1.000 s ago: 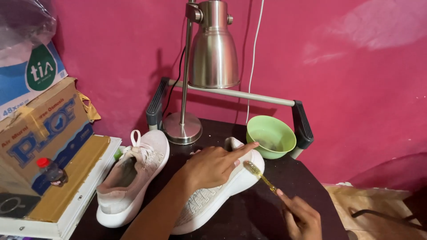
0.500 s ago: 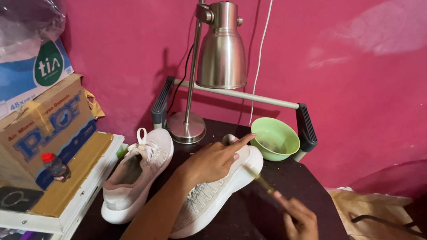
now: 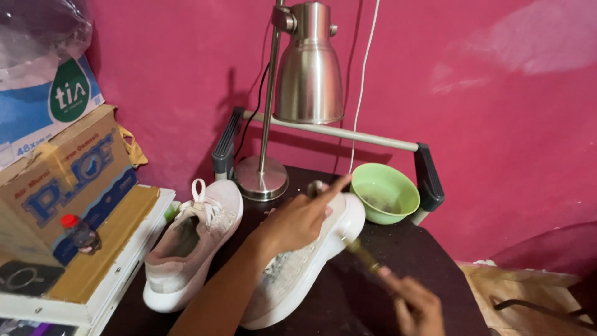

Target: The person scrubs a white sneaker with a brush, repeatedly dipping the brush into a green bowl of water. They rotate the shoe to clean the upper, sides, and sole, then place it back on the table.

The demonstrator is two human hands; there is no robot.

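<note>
Between the earlier frames and this one our right hand point(image 3: 415, 306) has dropped lower and nearer the edge of view, and the brush point(image 3: 362, 257) it carries now meets the sole edge of the white sneaker point(image 3: 298, 274) instead of hovering above the heel. That hand is blurred; its fingers look curled around the thin handle, though we cannot tell how tightly. Our left hand point(image 3: 298, 219) has kept its place on top of the same sneaker, palm pressed down on the upper, index finger stretched toward the heel, so the shoe sits pinned on the dark table point(image 3: 348, 305). From this we judge that scrubbing along the sole rim is under way.

Just beside the held shoe lies the second sneaker point(image 3: 189, 242), pinkish, laces up, untouched. Behind the heel stands a green bowl point(image 3: 385, 191), near the brush end. Further back rise the metal desk lamp point(image 3: 308, 68) and pink wall point(image 3: 485, 93); cardboard boxes point(image 3: 65, 180) stack at the left.
</note>
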